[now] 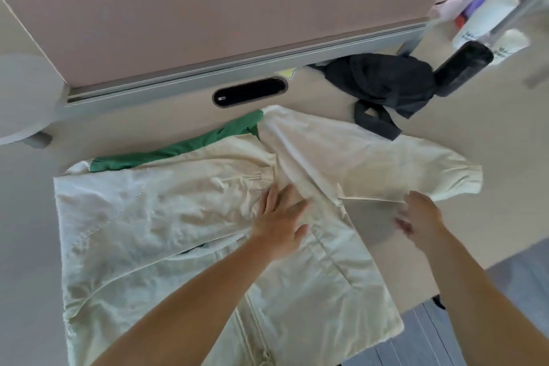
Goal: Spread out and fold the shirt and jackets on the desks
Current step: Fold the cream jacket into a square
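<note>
head view: cream-white zip jacket with green panel (184, 217) lies spread on beige worktop (445, 134), one sleeve angled out to the right. left hand (280, 217) rests flat, fingers straight, on jacket middle. right hand (421, 217) at sleeve edge, blurred; grip cannot be told. dark crumpled garment (383, 83) just behind sleeve.

Centre frame, the jacket (166, 217) is pale cream with a green panel (178, 148) along its upper edge — upper right, a dark charcoal garment (383, 83); dusty-pink divider (208, 18) above, beige desk (490, 142).
</note>
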Demonstrator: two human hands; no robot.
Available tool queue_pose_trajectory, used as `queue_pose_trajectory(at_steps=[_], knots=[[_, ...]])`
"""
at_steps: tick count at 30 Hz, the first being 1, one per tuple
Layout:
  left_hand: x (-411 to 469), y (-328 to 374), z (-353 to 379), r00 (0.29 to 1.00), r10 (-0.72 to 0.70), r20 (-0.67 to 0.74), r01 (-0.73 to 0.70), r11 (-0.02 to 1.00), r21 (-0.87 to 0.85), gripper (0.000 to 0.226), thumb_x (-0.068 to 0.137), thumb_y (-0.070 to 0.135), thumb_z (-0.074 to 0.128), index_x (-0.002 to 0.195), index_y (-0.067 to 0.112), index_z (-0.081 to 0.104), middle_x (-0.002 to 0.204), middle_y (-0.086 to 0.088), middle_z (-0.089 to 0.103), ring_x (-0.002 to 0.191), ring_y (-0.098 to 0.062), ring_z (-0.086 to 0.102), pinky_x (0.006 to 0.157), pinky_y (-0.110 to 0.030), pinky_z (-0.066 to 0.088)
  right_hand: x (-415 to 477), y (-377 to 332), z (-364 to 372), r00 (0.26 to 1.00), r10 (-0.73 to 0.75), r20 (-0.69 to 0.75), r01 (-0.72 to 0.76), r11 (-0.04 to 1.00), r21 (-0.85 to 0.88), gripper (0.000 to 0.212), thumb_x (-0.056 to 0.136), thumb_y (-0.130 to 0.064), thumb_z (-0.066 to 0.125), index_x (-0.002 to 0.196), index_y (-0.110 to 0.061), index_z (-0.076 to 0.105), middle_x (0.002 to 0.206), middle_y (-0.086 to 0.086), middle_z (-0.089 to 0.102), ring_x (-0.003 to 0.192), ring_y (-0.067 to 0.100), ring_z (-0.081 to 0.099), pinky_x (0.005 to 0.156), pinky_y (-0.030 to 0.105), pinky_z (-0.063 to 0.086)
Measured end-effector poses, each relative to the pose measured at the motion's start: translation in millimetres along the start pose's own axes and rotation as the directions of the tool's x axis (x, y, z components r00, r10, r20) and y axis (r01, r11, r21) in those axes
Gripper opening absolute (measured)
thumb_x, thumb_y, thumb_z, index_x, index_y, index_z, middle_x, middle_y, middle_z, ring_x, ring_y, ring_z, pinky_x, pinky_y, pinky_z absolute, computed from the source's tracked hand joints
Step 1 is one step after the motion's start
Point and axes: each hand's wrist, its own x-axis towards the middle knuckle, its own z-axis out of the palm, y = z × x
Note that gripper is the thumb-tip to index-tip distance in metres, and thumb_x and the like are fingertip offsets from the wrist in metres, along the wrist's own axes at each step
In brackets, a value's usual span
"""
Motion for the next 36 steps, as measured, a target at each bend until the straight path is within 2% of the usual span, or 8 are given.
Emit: queue_pose_trajectory(at_steps=[6, 10, 12, 16, 19, 25, 32, 36], knots=[[-4, -7, -4, 0.996, 0.024, 0.08, -0.022, 0.999, -0.029, 0.06, 0.099, 0.06, 0.028, 0.154, 0.049, 0.005, 0.166, 0.004, -0.013, 0.149, -0.029, -0.024, 0.122, -0.049, -0.011, 35, -10, -21, 0.989, 0.112, 0.093, -0.14, 0.905, 0.401, 0.006, 0.097, -0.017, 0.061, 0.094, -0.014, 0.056, 0.084, 0.008, 0.053, 0.071, 0.022, 0.056, 0.056, 0.026, 0.044], [-7, 8, -42, 0.984, -0.157, 0.087, 0.179, 0.899, -0.399, 0.064, 0.1, 0.058, 0.035, 0.156, 0.028, 0.022, 0.166, -0.002, 0.011, 0.153, -0.023, -0.007, 0.123, -0.049, 0.008, 19, -26, 2, 0.941, -0.309, 0.138, 0.281, 0.94, 0.192, 0.027, 0.094, 0.007, 0.047, 0.112, -0.009, 0.059, 0.09, 0.003, 0.051, 0.072, 0.014, 0.048, 0.059, 0.021, 0.045], [-11, 16, -76, 0.959, -0.284, 0.01, 0.224, 0.737, -0.638, 0.072, 0.098, 0.055, 0.047, 0.157, 0.024, 0.019, 0.164, -0.003, 0.019, 0.153, -0.022, 0.007, 0.121, -0.048, 0.019, -20, -35, 27, 0.73, -0.648, 0.216, 0.68, 0.72, -0.137, 0.037, 0.095, 0.0, 0.047, 0.129, -0.013, 0.055, 0.114, 0.002, 0.042, 0.081, 0.006, 0.049, 0.074, 0.016, 0.045], [-29, 15, -143, 0.925, -0.359, -0.124, -0.017, 0.287, -0.958, 0.099, 0.081, 0.044, 0.079, 0.155, 0.026, 0.017, 0.151, 0.008, 0.04, 0.141, -0.013, 0.037, 0.111, -0.035, 0.038, -105, -9, 97, -0.065, -0.791, 0.608, 0.912, -0.294, -0.286, 0.056, 0.078, -0.017, 0.07, 0.132, -0.013, 0.057, 0.127, 0.009, 0.046, 0.111, 0.031, 0.044, 0.102, 0.05, 0.044], [-46, -7, -158, 0.883, -0.451, -0.129, 0.011, 0.295, -0.955, 0.106, 0.067, 0.034, 0.09, 0.148, 0.032, 0.022, 0.127, 0.01, 0.058, 0.117, -0.014, 0.059, 0.094, -0.034, 0.052, -148, 20, 145, -0.236, -0.599, 0.765, 0.792, -0.574, -0.206, 0.067, 0.069, -0.021, 0.077, 0.133, -0.012, 0.059, 0.141, 0.013, 0.046, 0.133, 0.041, 0.028, 0.116, 0.063, 0.017], [-81, -60, -129, 0.665, -0.743, -0.077, 0.347, 0.399, -0.849, 0.047, 0.09, 0.009, 0.053, 0.133, 0.026, 0.055, 0.107, 0.005, 0.066, 0.084, -0.012, 0.061, 0.062, -0.02, 0.045, -156, 57, 177, -0.285, -0.294, 0.912, 0.793, -0.608, 0.052, 0.051, 0.073, -0.009, 0.07, 0.123, -0.006, 0.063, 0.145, 0.011, 0.047, 0.142, 0.031, 0.03, 0.119, 0.046, 0.03], [-114, -97, -79, 0.456, -0.822, 0.341, -0.275, -0.495, -0.825, 0.025, 0.091, 0.008, 0.046, 0.104, 0.015, 0.066, 0.1, -0.006, 0.068, 0.097, -0.024, 0.064, 0.084, -0.035, 0.057, -104, 73, 165, -0.048, -0.153, 0.987, 0.832, -0.553, -0.045, 0.053, 0.09, -0.025, 0.061, 0.142, -0.025, 0.05, 0.163, 0.013, 0.022, 0.15, 0.039, 0.019, 0.121, 0.054, 0.02], [-133, -111, -43, 0.42, -0.736, 0.532, -0.289, -0.664, -0.69, 0.014, 0.093, 0.014, 0.053, 0.103, 0.013, 0.062, 0.102, -0.01, 0.062, 0.093, -0.025, 0.062, 0.077, -0.035, 0.059, -84, 64, 157, 0.054, -0.097, 0.994, 0.854, -0.512, -0.096, 0.054, 0.099, -0.037, 0.044, 0.151, -0.038, 0.031, 0.167, 0.004, 0.007, 0.154, 0.029, 0.006, 0.122, 0.044, 0.005]])
